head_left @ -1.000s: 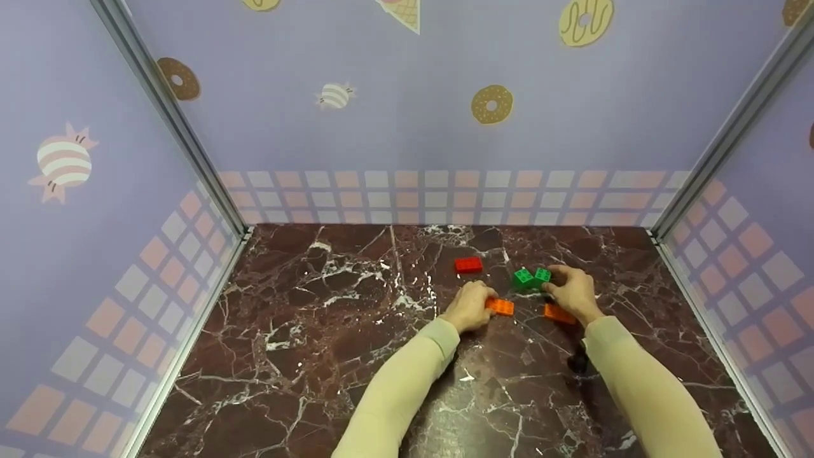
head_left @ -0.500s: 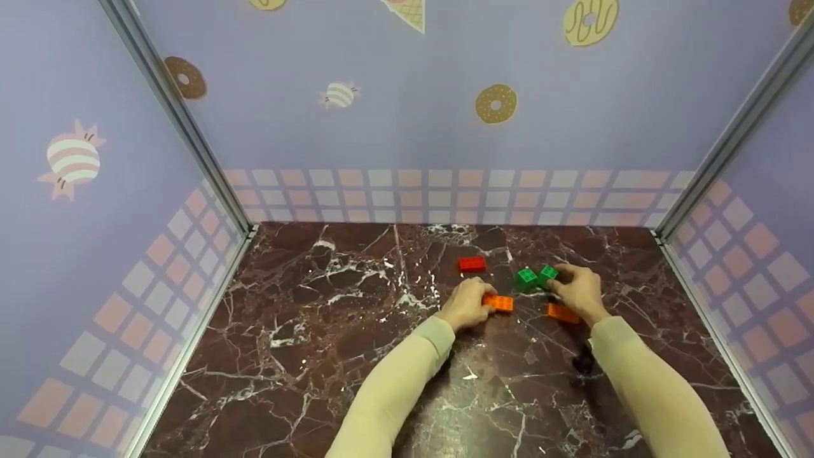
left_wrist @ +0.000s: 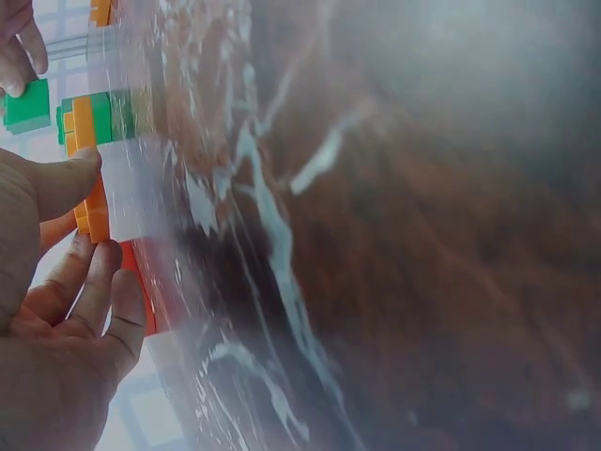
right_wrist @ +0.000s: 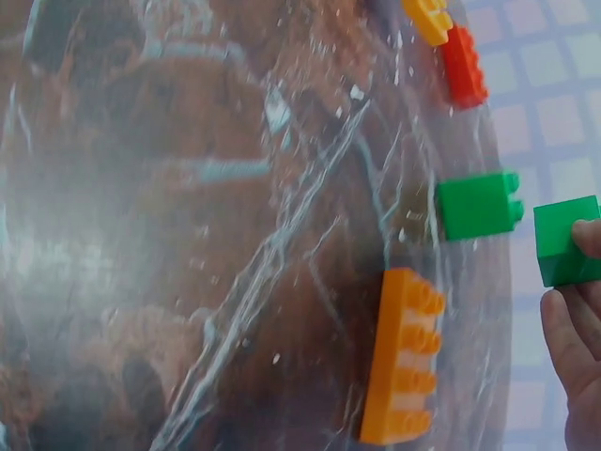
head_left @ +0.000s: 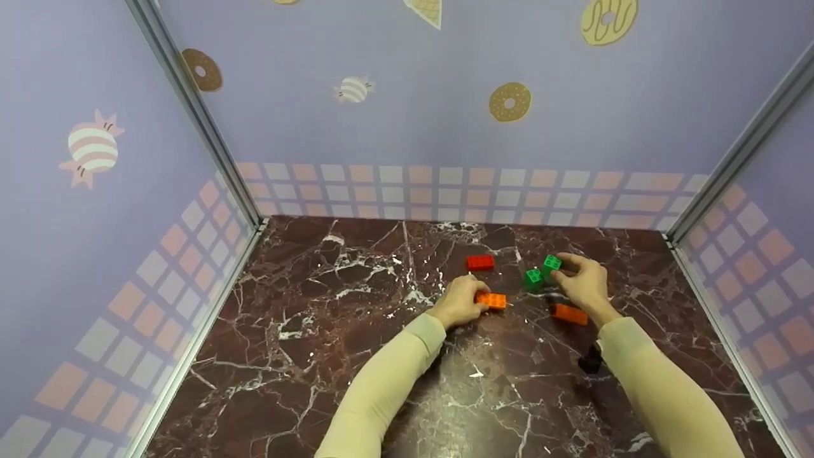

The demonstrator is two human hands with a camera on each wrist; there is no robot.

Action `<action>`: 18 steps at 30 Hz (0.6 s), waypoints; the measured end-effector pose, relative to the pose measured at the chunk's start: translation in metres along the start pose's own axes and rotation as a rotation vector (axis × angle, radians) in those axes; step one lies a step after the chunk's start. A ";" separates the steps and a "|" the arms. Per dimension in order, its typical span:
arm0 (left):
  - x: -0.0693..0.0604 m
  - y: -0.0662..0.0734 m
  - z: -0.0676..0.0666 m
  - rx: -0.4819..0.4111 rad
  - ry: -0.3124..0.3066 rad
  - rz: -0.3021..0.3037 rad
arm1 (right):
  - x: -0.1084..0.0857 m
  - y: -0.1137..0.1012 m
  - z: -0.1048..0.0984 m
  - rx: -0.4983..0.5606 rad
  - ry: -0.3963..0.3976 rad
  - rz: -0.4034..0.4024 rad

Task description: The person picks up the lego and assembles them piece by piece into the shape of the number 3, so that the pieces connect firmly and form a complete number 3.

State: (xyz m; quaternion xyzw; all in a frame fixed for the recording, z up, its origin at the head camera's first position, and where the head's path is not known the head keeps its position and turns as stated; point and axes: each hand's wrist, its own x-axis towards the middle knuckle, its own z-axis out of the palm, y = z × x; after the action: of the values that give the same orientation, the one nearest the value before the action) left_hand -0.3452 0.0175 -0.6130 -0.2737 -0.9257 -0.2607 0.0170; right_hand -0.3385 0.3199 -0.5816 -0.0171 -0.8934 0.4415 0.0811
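Observation:
My left hand (head_left: 459, 302) pinches an orange toy brick (head_left: 493, 300) by its left end, thumb on one side and fingers on the other; the left wrist view shows this orange brick (left_wrist: 89, 169) held just above or at the table. My right hand (head_left: 584, 280) pinches a small green brick (head_left: 552, 263), lifted off the table in the right wrist view. A second green brick (head_left: 533, 278) stands on the table just left of it, studs up. Below the right hand lies another orange brick (head_left: 570, 314). Behind the left hand sits a red brick (head_left: 480, 263).
The bricks lie on a dark red marbled tabletop (head_left: 356, 356). Purple patterned walls (head_left: 407, 127) enclose it at the back and both sides, with metal posts in the corners. A dark shape (head_left: 590, 360) shows beside the right forearm.
My right hand has raised its green brick up and away from the other green brick. My left hand has stayed on the orange brick, shifting slightly. The head view has turned a little left.

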 end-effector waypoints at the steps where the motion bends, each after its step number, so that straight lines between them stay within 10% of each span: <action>1: 0.004 -0.009 0.009 0.010 0.016 0.018 | 0.000 -0.002 0.001 0.002 0.005 -0.011; 5: 0.008 -0.027 0.022 0.019 0.047 0.066 | -0.002 -0.011 0.007 0.017 0.014 -0.049; 10: -0.010 -0.009 -0.009 -0.014 -0.005 0.008 | -0.005 -0.021 0.016 0.021 0.010 -0.102; 18: -0.014 -0.021 -0.008 0.031 0.024 0.015 | -0.012 -0.034 0.034 0.042 -0.014 -0.153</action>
State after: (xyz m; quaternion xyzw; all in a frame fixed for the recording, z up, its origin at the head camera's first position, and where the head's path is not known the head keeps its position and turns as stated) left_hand -0.3449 -0.0087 -0.6183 -0.2773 -0.9272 -0.2495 0.0341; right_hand -0.3306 0.2712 -0.5767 0.0560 -0.8832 0.4527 0.1089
